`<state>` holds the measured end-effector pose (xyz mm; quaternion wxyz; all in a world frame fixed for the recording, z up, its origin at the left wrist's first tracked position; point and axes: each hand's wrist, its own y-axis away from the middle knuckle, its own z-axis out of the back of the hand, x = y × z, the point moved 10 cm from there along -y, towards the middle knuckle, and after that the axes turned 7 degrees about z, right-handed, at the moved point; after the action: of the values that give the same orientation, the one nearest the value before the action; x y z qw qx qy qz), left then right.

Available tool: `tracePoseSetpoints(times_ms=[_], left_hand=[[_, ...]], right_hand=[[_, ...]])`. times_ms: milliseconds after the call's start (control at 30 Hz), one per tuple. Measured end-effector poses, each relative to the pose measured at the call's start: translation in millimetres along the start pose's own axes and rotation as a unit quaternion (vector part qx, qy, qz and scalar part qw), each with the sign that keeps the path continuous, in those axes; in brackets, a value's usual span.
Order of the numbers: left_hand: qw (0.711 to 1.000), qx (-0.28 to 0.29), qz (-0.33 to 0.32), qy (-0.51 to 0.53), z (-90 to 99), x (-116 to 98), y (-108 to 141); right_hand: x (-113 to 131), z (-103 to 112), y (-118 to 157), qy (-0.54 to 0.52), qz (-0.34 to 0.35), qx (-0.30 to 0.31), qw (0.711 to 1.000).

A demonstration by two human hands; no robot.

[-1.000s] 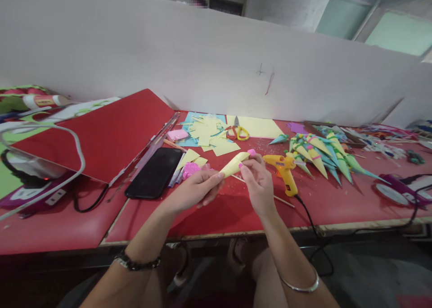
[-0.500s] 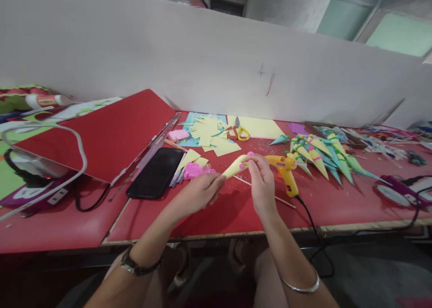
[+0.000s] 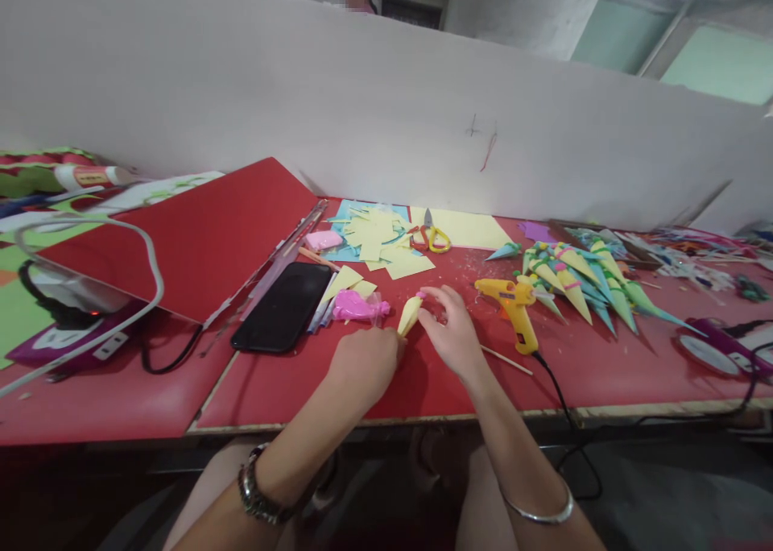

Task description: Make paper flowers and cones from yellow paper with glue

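A small yellow paper cone [image 3: 409, 316] with pink trim at its wide end is held above the red tabletop. My left hand [image 3: 367, 364] is closed around its narrow end, back of the hand upward. At the wide end, the thumb and forefinger of my right hand [image 3: 456, 335] pinch around the pink trim, partly hiding it. To the right lies a yellow hot glue gun [image 3: 510, 303], its cord running off the front edge. A thin wooden stick [image 3: 506, 359] rests below it. Pink clay-like material in clear wrap [image 3: 356, 304] lies left of the cone.
Decorated yellow, green and blue cones [image 3: 576, 281] are piled on the right. Scissors [image 3: 430, 233] lie by yellow paper scraps [image 3: 378, 233] at the back. A black phone [image 3: 283, 308], a red board [image 3: 199, 241] and a purple power strip [image 3: 78, 337] are on the left.
Both hands have come lower and closer with the cone, which now tilts more upright. My left hand has turned its back up, and my right fingers have spread around the wide end.
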<state>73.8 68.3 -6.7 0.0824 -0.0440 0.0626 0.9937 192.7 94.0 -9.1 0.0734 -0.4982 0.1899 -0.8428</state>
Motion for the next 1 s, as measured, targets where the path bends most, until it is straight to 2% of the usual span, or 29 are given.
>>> tracePoseSetpoints(times_ms=[100,200,267,367,500,600,800,900,1000], left_hand=[[0.999,-0.046,0.019,-0.010,18.0,14,-3],[0.989,-0.147,0.029,0.012,40.3,34,-9],[0.978,-0.205,-0.037,0.013,44.8,34,-13],[0.976,-0.188,-0.109,0.001,26.1,33,-23],[0.979,-0.169,-0.117,-0.004,14.1,35,-31],[0.974,-0.184,-0.131,0.016,23.1,31,-27],[0.946,-0.232,-0.184,0.136,52.4,22,-12],[0.933,-0.227,-0.214,0.177,57.1,16,-6],[0.927,-0.201,-0.226,0.223,57.5,12,-2]], right_hand=[[15,10,1,0.050,0.044,-0.037,0.997],[25,12,2,0.057,0.077,-0.052,0.994],[28,11,2,0.053,0.090,-0.053,0.993],[29,8,2,0.044,0.102,-0.048,0.993],[32,7,1,0.033,0.110,-0.047,0.992],[36,5,2,0.023,0.124,-0.040,0.991],[60,6,7,-0.013,0.189,-0.030,0.981],[68,9,9,-0.051,0.206,-0.033,0.977],[66,10,10,-0.080,0.188,-0.040,0.978]])
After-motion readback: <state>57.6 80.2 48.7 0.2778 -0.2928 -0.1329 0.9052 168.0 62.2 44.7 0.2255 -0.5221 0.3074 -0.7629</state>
